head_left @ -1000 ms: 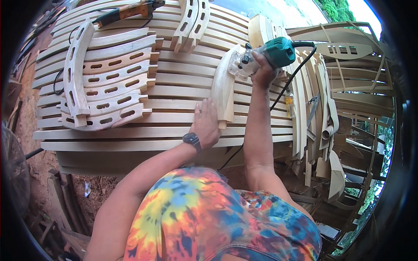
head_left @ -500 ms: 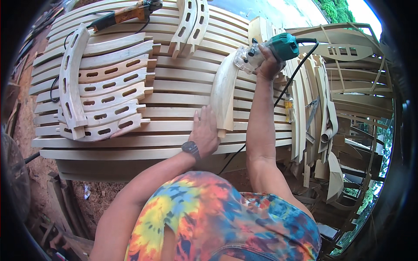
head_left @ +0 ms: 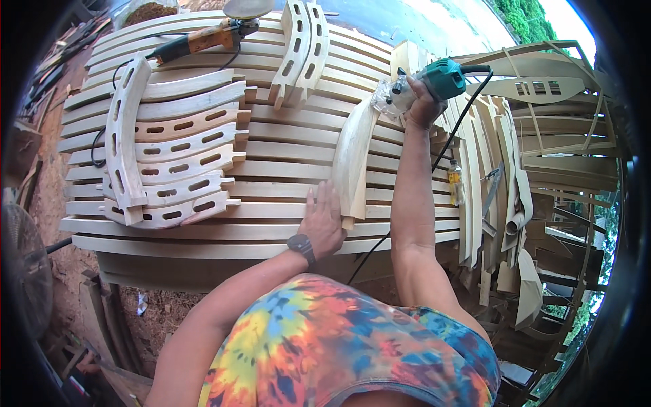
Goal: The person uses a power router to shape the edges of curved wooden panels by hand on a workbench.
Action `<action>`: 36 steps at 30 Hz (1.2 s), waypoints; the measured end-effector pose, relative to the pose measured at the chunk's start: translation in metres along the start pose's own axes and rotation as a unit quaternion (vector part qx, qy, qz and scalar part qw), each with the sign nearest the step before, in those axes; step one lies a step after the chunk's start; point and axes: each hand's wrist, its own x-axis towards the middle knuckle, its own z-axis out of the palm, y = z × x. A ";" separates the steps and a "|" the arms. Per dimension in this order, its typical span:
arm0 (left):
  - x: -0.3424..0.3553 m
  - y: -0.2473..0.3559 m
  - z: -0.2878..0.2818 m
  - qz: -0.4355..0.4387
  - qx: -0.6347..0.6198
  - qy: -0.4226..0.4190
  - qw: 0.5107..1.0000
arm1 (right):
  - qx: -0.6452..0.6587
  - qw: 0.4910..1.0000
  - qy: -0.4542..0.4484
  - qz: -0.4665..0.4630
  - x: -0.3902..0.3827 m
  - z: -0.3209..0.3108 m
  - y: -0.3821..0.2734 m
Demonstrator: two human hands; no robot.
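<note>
Curved slat [head_left: 352, 159] lies on the slatted table [head_left: 203, 234]. Left hand [head_left: 324, 220] flat, pinning its near end; right hand [head_left: 422, 102] grips router [head_left: 427, 81] at far end. Judged stiff, light, smooth: pin firmly.

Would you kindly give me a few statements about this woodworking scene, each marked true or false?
1. The right hand grips a green power tool at the far end of a curved wooden piece. True.
2. The left hand lies flat by that piece's near end. True.
3. The left wrist is bare. False: it wears a dark watch.
4. The orange power tool is in a hand. False: it lies unheld on the slats.
</note>
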 end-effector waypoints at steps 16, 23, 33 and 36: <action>0.161 0.026 -0.076 -0.213 -0.015 -0.126 0.969 | -0.086 0.989 0.029 -0.116 -0.028 -0.142 -0.124; 0.186 0.050 -0.108 0.146 0.117 -0.224 0.956 | -0.104 0.989 0.083 -0.069 -0.072 -0.255 -0.205; 0.237 -0.001 -0.071 0.341 0.204 -0.251 0.883 | -0.090 0.991 0.084 -0.047 -0.138 -0.285 -0.244; 0.238 -0.005 -0.062 0.382 0.197 -0.221 0.875 | -0.078 0.994 0.075 -0.018 -0.150 -0.285 -0.240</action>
